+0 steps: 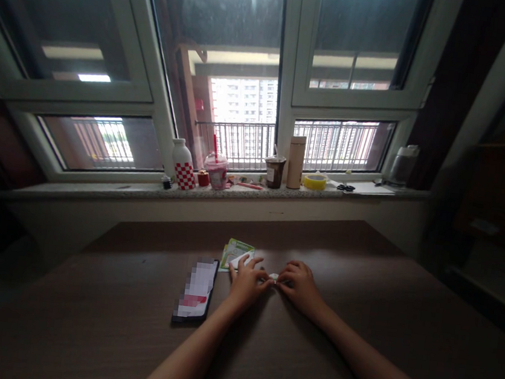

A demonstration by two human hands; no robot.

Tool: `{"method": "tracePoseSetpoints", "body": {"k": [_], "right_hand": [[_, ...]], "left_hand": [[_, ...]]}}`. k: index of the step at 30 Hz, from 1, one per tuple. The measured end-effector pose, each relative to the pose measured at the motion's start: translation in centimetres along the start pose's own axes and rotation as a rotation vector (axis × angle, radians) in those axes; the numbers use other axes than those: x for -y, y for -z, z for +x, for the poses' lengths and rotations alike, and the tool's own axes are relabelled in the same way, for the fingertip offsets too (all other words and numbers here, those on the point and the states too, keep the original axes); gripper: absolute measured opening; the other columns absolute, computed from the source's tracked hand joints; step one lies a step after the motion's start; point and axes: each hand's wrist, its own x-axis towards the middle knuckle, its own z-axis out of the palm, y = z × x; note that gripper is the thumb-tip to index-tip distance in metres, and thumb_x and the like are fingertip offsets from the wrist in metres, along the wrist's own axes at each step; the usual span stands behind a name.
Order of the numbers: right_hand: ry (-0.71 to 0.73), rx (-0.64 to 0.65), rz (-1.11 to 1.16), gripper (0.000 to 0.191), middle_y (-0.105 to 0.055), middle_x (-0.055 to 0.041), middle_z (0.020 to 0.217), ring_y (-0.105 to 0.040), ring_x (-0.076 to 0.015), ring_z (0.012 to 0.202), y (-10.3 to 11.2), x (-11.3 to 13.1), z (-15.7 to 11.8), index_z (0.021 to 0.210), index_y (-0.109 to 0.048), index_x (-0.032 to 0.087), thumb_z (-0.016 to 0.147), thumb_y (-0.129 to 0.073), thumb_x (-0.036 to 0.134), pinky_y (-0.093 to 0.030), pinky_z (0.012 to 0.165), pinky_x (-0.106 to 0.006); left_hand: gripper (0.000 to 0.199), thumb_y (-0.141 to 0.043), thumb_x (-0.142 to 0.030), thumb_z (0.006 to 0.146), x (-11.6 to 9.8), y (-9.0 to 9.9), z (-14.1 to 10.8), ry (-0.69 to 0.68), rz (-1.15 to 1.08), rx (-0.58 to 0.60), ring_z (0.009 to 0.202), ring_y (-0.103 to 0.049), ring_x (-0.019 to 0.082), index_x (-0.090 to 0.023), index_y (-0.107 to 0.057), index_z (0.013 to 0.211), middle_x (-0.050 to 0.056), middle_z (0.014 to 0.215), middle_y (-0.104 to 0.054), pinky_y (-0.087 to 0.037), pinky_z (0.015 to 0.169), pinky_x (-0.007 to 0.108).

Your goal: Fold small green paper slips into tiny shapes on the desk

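Observation:
Over the middle of the brown table, my left hand [249, 280] and my right hand [300, 283] meet at the fingertips. Between them they pinch a small white piece [274, 277], mostly covered by the fingers, so its kind cannot be made out. My left hand's other fingers are raised over a green and white packet [233, 250] lying flat on the table. Left of that hand lies a phone [198, 290] with its screen lit and blurred out.
Beyond the brown table [135, 261] runs a stone windowsill [138, 190]. Along it stand a checkered bottle [185, 166], a pink drink cup [216, 170], a brown drink cup [275, 172], a tan flask [296, 163], a yellow tape roll [315, 182] and a clear jug [403, 165].

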Motion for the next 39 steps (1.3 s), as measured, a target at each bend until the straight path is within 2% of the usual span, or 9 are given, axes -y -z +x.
{"method": "tracePoseSetpoints", "body": {"k": [6, 12, 19, 24, 30, 39], "right_hand": [[-0.029, 0.018, -0.001, 0.009, -0.071, -0.0031, 0.099, -0.048, -0.0252, 0.114, -0.1, -0.1, 0.0, 0.084, -0.075, 0.026, 0.082, -0.067, 0.032, -0.031, 0.103, -0.042], [-0.132, 0.053, 0.01, 0.014, -0.07, -0.0037, 0.103, -0.048, -0.0252, 0.111, -0.2, -0.3, 0.4, 0.085, -0.076, 0.027, 0.083, -0.066, 0.036, -0.033, 0.1, -0.04], [-0.255, 0.062, 0.073, 0.01, -0.071, -0.0046, 0.101, -0.049, -0.0261, 0.11, 0.1, -0.2, 0.8, 0.082, -0.077, 0.025, 0.077, -0.073, 0.033, -0.035, 0.099, -0.037], [-0.276, 0.025, 0.094, 0.012, -0.072, -0.005, 0.095, -0.05, -0.0258, 0.108, 0.1, -0.1, 0.8, 0.077, -0.076, 0.023, 0.076, -0.074, 0.035, -0.036, 0.098, -0.035], [-0.295, 0.032, 0.052, 0.01, -0.07, -0.0052, 0.103, -0.047, -0.0261, 0.111, -0.1, 0.1, 0.7, 0.079, -0.076, 0.024, 0.079, -0.071, 0.033, -0.035, 0.099, -0.035], [-0.295, 0.064, -0.06, 0.018, -0.064, -0.0086, 0.109, -0.046, -0.0264, 0.113, -0.1, 0.6, 0.8, 0.085, -0.075, 0.021, 0.083, -0.065, 0.037, -0.035, 0.099, -0.036]], "left_hand": [[0.012, -0.066, -0.041, 0.083, -0.4, 0.1, -0.1, 0.014, 0.017, -0.007, 0.139, -0.028, 0.034, -0.034, -0.075, 0.083, -0.003, 0.14, -0.054, -0.002, 0.107, 0.074], [0.017, -0.062, -0.046, 0.084, -0.8, 0.0, 0.2, 0.101, 0.014, -0.015, 0.142, -0.023, 0.034, -0.035, -0.074, 0.086, -0.004, 0.146, -0.047, -0.002, 0.107, 0.074], [0.019, -0.064, -0.052, 0.08, -1.0, 0.2, 0.3, 0.114, 0.029, 0.011, 0.143, -0.02, 0.034, -0.037, -0.074, 0.087, -0.005, 0.149, -0.043, 0.0, 0.108, 0.073], [0.017, -0.066, -0.05, 0.08, -0.9, 0.2, 0.4, 0.115, 0.012, 0.014, 0.143, -0.02, 0.034, -0.038, -0.075, 0.086, -0.004, 0.148, -0.044, -0.001, 0.108, 0.073], [0.017, -0.064, -0.048, 0.082, -1.1, 0.2, 0.3, 0.117, 0.026, 0.003, 0.143, -0.02, 0.034, -0.036, -0.074, 0.086, -0.003, 0.148, -0.044, -0.002, 0.108, 0.074], [0.015, -0.066, -0.046, 0.081, -1.3, -0.3, 0.4, 0.151, 0.019, -0.008, 0.144, -0.019, 0.034, -0.036, -0.074, 0.088, 0.002, 0.148, -0.044, -0.004, 0.106, 0.074]]}}
